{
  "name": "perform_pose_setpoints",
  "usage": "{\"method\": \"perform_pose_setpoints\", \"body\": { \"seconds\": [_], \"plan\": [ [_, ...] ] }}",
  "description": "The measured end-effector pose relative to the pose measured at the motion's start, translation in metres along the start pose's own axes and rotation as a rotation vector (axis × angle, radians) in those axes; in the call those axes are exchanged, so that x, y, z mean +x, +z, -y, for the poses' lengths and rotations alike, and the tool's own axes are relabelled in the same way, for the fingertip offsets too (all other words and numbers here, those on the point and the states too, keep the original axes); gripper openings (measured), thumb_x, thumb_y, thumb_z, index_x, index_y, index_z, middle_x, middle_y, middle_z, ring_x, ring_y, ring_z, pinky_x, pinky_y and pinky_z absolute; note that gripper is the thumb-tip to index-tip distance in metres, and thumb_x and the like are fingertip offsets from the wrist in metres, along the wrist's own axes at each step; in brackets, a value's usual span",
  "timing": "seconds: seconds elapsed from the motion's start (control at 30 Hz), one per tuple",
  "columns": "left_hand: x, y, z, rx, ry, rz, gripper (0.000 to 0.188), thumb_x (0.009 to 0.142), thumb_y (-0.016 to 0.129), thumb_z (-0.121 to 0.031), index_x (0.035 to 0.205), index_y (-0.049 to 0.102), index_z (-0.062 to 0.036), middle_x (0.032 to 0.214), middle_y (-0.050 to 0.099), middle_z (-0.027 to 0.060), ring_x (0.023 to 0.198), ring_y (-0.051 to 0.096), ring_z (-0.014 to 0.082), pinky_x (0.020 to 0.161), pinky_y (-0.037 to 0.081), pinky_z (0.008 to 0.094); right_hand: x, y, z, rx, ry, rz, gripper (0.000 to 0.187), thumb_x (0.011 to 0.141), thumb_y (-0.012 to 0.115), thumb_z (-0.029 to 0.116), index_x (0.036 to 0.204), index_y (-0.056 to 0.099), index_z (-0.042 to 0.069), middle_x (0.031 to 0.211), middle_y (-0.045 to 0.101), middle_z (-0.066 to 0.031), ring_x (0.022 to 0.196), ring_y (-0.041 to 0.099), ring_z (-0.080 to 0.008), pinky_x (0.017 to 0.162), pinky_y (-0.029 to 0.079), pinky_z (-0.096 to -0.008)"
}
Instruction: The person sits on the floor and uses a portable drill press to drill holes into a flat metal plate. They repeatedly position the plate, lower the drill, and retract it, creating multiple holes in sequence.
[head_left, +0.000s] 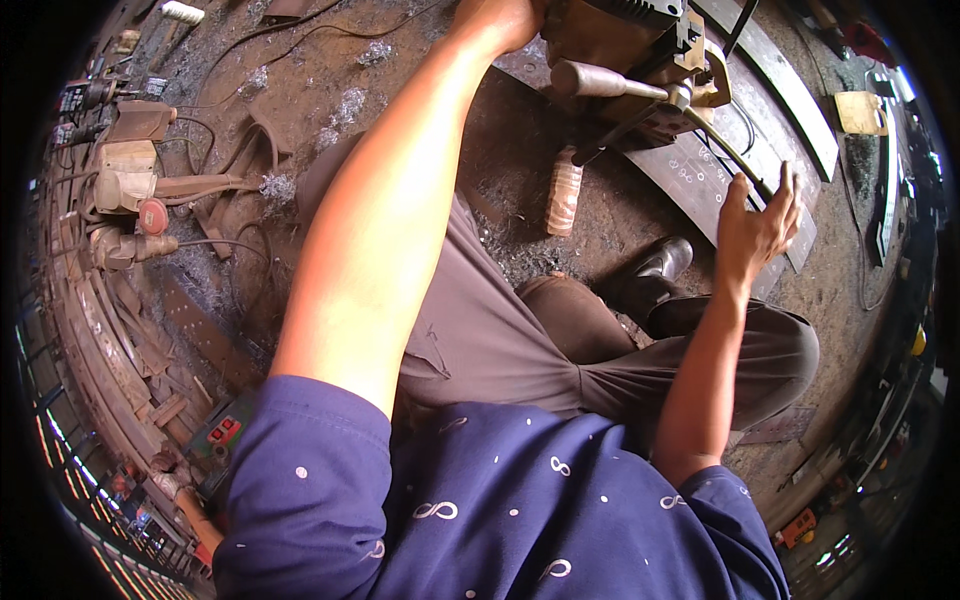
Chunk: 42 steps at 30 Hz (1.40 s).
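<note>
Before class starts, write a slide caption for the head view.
Left hand at the machine, right hand open beside its metal rod.

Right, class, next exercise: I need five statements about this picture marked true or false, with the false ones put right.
1. The left hand is at the machine. True.
2. The right hand is clenched in a fist. False: the right hand is open.
3. The plate bears white marks. True.
4. The shirt is plain red. False: the shirt is blue with white shapes.
5. The shoe in view is black. True.
</note>
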<state>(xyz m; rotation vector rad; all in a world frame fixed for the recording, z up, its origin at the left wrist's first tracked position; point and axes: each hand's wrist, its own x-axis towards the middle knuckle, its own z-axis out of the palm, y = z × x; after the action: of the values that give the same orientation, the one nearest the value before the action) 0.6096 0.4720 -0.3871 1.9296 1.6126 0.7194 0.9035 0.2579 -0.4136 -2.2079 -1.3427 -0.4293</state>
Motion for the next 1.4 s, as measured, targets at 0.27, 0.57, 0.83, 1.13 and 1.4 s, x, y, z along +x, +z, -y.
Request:
{"method": "perform_pose_setpoints", "body": {
  "seconds": [0.27, 0.57, 0.83, 1.13, 1.4],
  "plan": [
    [0.011, -0.036, -0.025, -0.057, 0.087, -0.092, 0.044, 0.099, 0.061, -0.019, 0.138, 0.057, -0.0004, 0.130, 0.068, 0.0247, 0.121, 0.067, 0.0357, 0.102, 0.054, 0.0438, -0.042, 0.121, -0.065, -0.117, 0.322, 0.663, 0.072, 0.096, 0.061, 0.041, 0.156, 0.037, 0.012, 0.160, 0.040, -0.0238, 0.151, 0.033, -0.0428, 0.118, 0.029, -0.0655],
    [-0.009, -0.082, -0.022, -0.130, 0.308, -0.348, 0.038, 0.096, 0.070, -0.023, 0.122, 0.065, 0.0041, 0.107, 0.076, 0.0188, 0.098, 0.075, 0.0253, 0.086, 0.058, 0.0353, -0.078, 0.162, 0.118, 0.708, 0.369, 1.121, 0.070, 0.101, 0.058, 0.055, 0.138, 0.059, -0.005, 0.136, 0.064, -0.0288, 0.133, 0.058, -0.0397, 0.110, 0.045, -0.0423],
    [-0.015, -0.085, -0.034, -0.082, 0.300, -0.328, 0.037, 0.096, 0.070, -0.026, 0.118, 0.069, 0.0035, 0.105, 0.077, 0.0204, 0.097, 0.076, 0.0271, 0.086, 0.059, 0.0367, -0.082, 0.186, 0.085, 0.490, 0.284, 1.078, 0.064, 0.099, 0.061, 0.052, 0.129, 0.062, -0.005, 0.127, 0.066, -0.0314, 0.124, 0.062, -0.0458, 0.106, 0.048, -0.0479],
    [-0.021, -0.074, -0.047, -0.126, 0.345, -0.286, 0.032, 0.099, 0.069, -0.028, 0.110, 0.072, 0.0019, 0.100, 0.077, 0.0204, 0.092, 0.076, 0.0295, 0.081, 0.058, 0.0385, -0.049, 0.136, -0.079, -0.021, 0.394, 0.387, 0.055, 0.100, 0.062, 0.045, 0.150, 0.053, 0.025, 0.157, 0.046, -0.0221, 0.146, 0.042, -0.0420, 0.117, 0.037, -0.0555],
    [-0.040, -0.043, -0.076, -0.332, 0.233, -0.179, 0.047, 0.099, 0.065, -0.049, 0.106, 0.071, -0.0036, 0.094, 0.075, 0.0172, 0.089, 0.072, 0.0321, 0.081, 0.056, 0.0431, -0.003, 0.052, -0.058, -0.170, 0.240, 0.047, 0.067, 0.084, 0.067, 0.028, 0.150, 0.055, 0.021, 0.168, 0.027, -0.0226, 0.156, 0.016, -0.0503, 0.122, 0.014, -0.0694]
  ]
}}
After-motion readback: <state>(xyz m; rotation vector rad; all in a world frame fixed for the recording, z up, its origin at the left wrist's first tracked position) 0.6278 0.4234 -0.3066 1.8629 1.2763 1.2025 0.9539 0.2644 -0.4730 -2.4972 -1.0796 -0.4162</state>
